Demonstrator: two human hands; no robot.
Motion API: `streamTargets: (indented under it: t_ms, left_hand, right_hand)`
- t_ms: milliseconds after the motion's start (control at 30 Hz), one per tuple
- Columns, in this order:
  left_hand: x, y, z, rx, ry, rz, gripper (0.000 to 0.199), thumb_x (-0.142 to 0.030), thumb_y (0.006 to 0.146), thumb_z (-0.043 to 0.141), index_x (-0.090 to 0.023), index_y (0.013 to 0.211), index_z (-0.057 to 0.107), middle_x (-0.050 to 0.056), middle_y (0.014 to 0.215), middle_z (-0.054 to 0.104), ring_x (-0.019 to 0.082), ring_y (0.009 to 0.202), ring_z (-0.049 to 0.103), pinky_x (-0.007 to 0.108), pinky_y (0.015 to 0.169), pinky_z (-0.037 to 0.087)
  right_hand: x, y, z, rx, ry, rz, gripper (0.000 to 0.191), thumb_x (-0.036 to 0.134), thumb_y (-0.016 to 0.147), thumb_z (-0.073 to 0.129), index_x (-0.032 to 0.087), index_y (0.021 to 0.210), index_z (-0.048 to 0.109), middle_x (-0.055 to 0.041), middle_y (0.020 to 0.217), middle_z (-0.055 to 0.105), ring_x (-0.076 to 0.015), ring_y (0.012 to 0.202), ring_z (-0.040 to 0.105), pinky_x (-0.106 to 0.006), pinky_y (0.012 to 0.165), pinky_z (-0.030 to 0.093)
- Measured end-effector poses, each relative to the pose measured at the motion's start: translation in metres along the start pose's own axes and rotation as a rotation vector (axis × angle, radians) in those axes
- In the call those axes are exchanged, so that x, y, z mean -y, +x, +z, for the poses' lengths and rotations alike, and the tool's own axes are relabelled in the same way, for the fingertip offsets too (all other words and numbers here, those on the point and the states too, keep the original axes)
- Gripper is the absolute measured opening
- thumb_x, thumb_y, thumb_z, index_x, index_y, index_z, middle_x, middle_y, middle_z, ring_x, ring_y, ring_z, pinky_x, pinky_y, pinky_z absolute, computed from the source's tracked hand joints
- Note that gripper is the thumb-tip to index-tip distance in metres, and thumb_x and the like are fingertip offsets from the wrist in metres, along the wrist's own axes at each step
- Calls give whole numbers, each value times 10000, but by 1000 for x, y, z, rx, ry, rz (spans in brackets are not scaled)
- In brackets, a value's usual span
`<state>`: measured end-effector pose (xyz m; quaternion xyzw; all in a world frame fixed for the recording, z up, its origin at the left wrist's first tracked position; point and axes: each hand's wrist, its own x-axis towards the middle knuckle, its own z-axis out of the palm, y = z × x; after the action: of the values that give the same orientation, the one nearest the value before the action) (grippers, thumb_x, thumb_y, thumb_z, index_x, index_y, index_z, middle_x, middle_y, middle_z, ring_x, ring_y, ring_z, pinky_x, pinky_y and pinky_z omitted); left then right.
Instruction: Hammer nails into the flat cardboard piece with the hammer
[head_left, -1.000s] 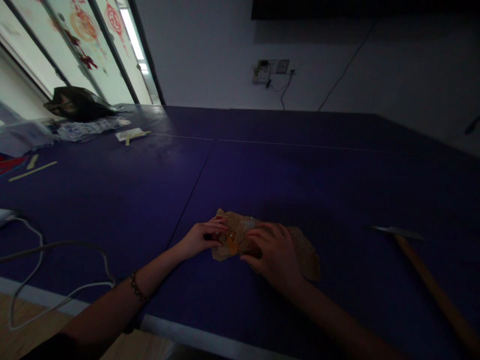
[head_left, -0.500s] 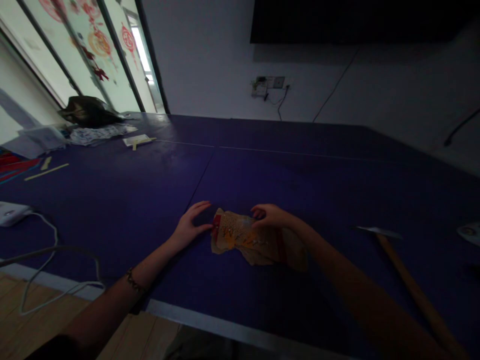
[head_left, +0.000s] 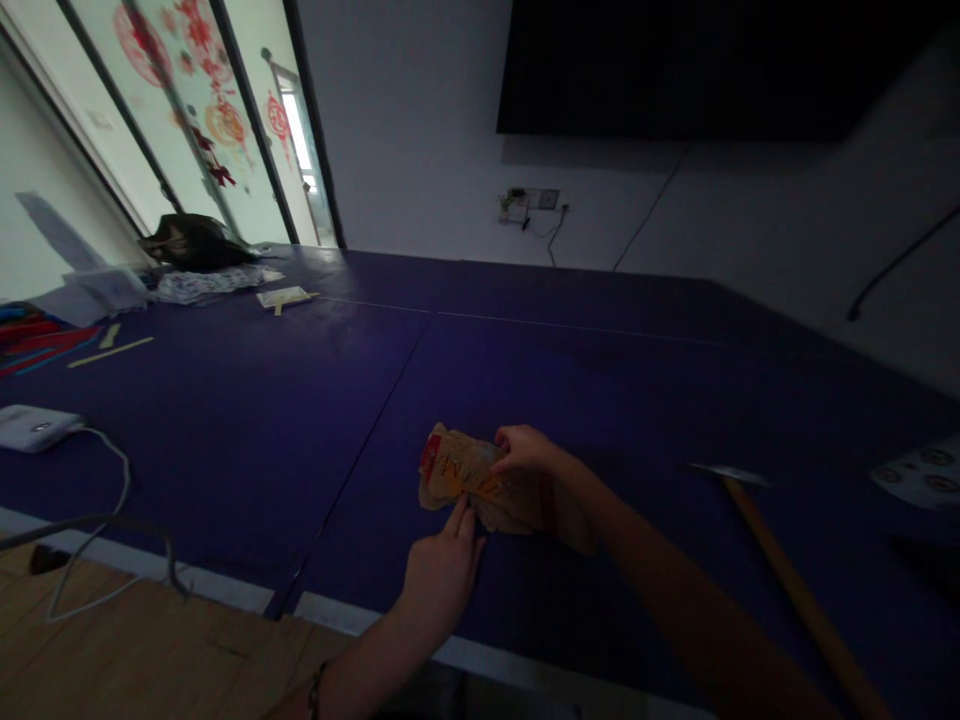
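Observation:
A brown piece like cardboard or paper [head_left: 439, 486], with a red patch at its left end and orange markings, lies flat on the dark blue table [head_left: 247, 430]. My left hand [head_left: 444, 570] touches its near edge with the fingertips, index and middle fingers stretched out. Over its upper middle rests my right hand [head_left: 525, 450], thumb and fingers curled in on the piece's surface. Whether the right fingers pinch anything is too dark to tell.
A hammer-like tool with a wooden handle [head_left: 787, 575] lies at the right. At the left are a white device [head_left: 37, 428] with a cable and red and blue strips [head_left: 49, 345]. A dark bag [head_left: 196, 242] sits at the back left.
My left hand has moved from the piece's left end to its near edge, to the right and closer. My right hand stays over the piece. The view has shifted slightly.

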<state>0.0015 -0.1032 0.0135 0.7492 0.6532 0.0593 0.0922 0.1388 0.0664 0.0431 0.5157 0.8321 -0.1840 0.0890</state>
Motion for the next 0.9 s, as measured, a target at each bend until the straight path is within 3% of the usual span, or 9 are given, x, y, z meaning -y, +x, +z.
streamTargets:
  t_ms: [233,533,733,900]
  left_hand:
    - [6,7,2,53,101,21,323,-305,881,384,-181,1169,462,107,1211,534,204,755,657,306,579,534]
    - [15,10,-16,70,120,127,302,-313,883,381,-193,1128,511,80,1190,555,197,816,645,286,627,525]
    - [18,-2,-16,53,126,-8,293,-280,895,341,-179,1082,543,94,1191,559,210,785,653,314,620,524]
    - [19,-5,-14,41,117,-24,290,-286,885,374,-175,1091,544,115,1211,542,219,778,654,315,614,522]
  right_hand:
    - [5,-10,5,11,-50,94,233,302,848,515,170,1036,557,-56,1056,584,-187,902,578,-379,762,482]
    - [6,-16,12,-12,-33,113,241,305,848,515,164,1039,554,-58,1053,583,-186,895,579,-380,755,485]
    - [8,-13,13,-12,-12,52,246,294,849,515,168,1058,546,-60,1081,572,-194,924,570,-391,774,478]
    - [10,-9,13,-17,18,48,244,286,849,516,170,1061,545,-60,1085,570,-193,920,571,-387,769,481]
